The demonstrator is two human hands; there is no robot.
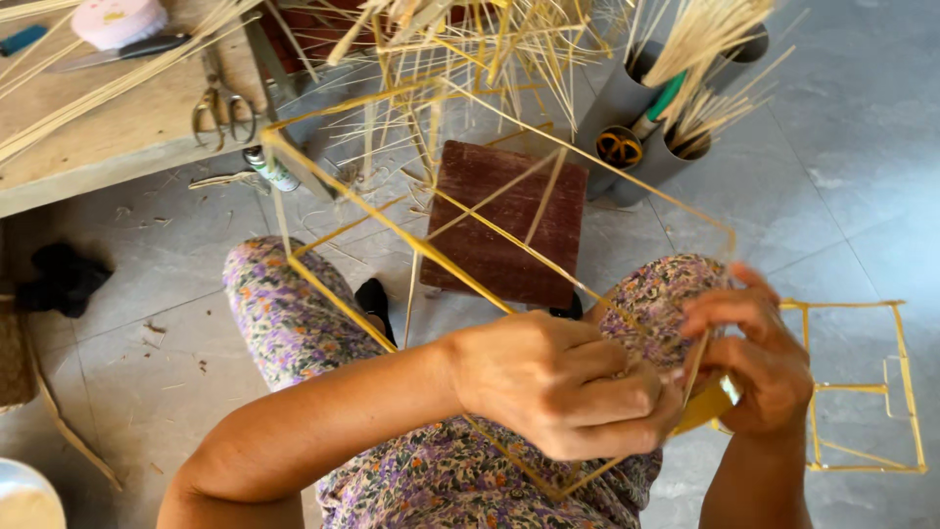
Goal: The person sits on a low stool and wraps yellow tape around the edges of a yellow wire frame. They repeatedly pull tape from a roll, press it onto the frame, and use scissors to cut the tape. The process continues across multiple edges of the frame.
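- Head view, the room: a grey tiled floor (862,127) fills most of the frame, littered with thin straw-coloured offcuts toward the left and centre.
- In the upper left of the frame stands a pale wooden desk (108,137); on it lie scissors (223,110), a round pink tape measure (119,20) and long bamboo strips running off the left edge.
- In the upper right, grey tubes (627,98) stand grouped on the floor, bristling with bundles of thin bamboo sticks; one holds an orange-handled pair of scissors.
- At upper centre a dark red-brown block (509,220) rests on the floor, seen through the frame's bars.
- At the right edge a second, flat frame of yellow sticks (862,387) lies on the tiles.
- A dark cloth (64,279) lies at the left edge, on the floor.
- The person sits with knees in floral purple trousers (284,313) at the centre and bottom of the picture.
- The thing in hand is a box-shaped bamboo frame (392,225) of thin yellow sticks, spreading from upper centre down to the lap.
- The left hand (563,387) is clenched round the frame's lower corner, at lower centre.
- The right hand (759,353), just beside it to the right, pinches a yellow strip (707,404) at that same corner, fingers curled.
- The two hands are nearly touching.
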